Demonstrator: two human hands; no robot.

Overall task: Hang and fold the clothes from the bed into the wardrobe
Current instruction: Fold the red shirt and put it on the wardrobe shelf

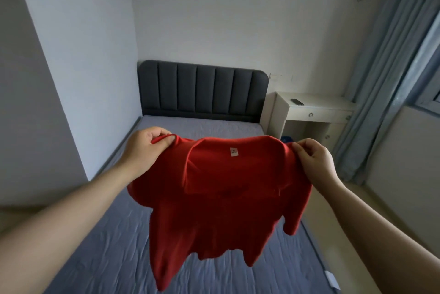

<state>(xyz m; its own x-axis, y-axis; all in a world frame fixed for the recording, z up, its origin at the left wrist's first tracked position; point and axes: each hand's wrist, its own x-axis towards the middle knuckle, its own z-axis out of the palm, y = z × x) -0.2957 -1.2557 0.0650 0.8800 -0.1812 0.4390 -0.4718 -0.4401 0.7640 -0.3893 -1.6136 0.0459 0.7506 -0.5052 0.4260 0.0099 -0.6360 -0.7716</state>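
Note:
A red T-shirt (221,203) hangs in the air above the bed (107,253), spread out by its shoulders with a small white label showing at the neck. My left hand (145,146) pinches the left shoulder of the shirt. My right hand (314,158) pinches the right shoulder. The hem and sleeves dangle free over the blue-grey sheet. No wardrobe is in view.
A dark grey padded headboard (202,90) stands against the far wall. A white bedside desk (314,113) with a dark remote on top sits to the right of the bed. Blue curtains (390,74) hang at the right, by a window. A wall runs close along the bed's left side.

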